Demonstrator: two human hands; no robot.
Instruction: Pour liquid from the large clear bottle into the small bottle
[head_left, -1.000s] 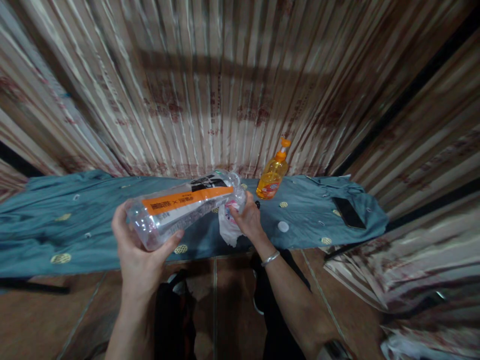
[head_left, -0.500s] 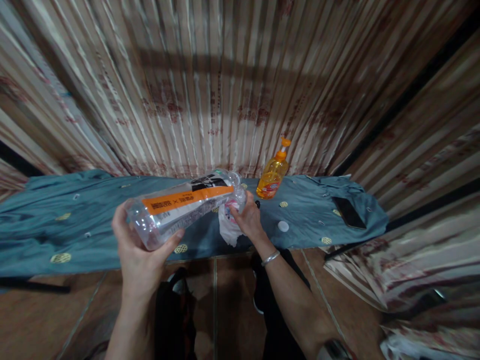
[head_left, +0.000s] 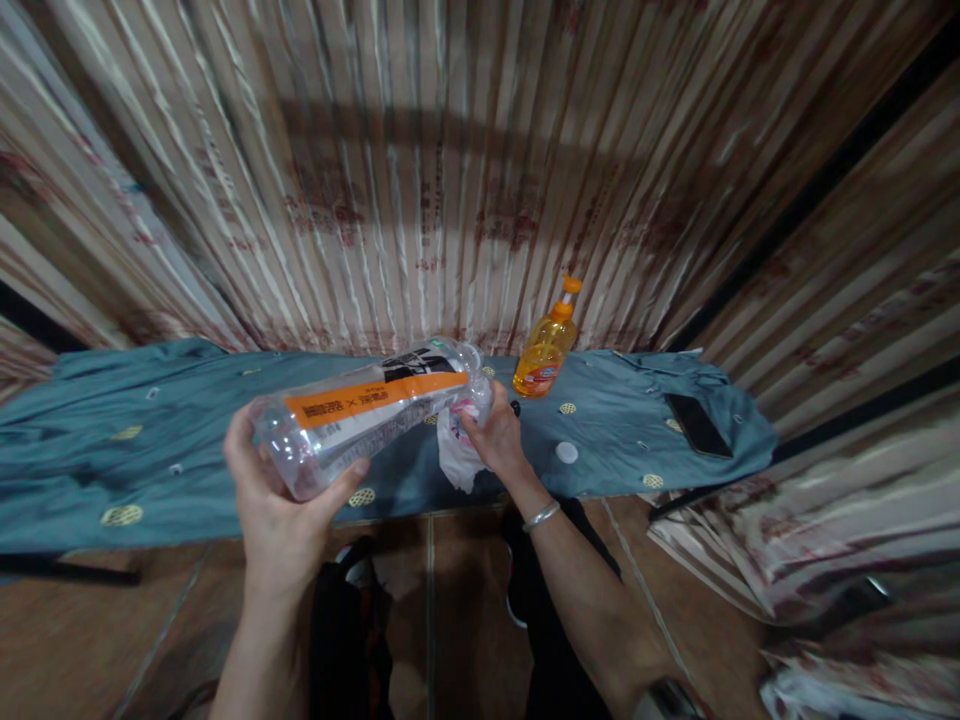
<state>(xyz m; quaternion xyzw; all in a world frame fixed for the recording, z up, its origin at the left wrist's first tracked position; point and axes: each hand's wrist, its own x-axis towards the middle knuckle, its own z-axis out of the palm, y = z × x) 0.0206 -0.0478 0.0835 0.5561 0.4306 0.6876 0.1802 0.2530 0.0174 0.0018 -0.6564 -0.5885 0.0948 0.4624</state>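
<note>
A clear plastic bottle with an orange, white and black label lies tilted across both hands, its neck end to the right. My left hand is wrapped round its base. At the neck end, my right hand is closed, its fingers partly hidden behind the bottle. A crumpled white and pink wrapper or tissue hangs just below the neck, against the right fingers. Beyond the right hand stands an orange pump bottle of yellow liquid. A small white disc lies to the right.
The long surface is covered with a teal patterned cloth. A black phone lies at its right end. Pleated patterned curtains hang behind and at the sides. Tiled floor shows below, with dark legs and shoes.
</note>
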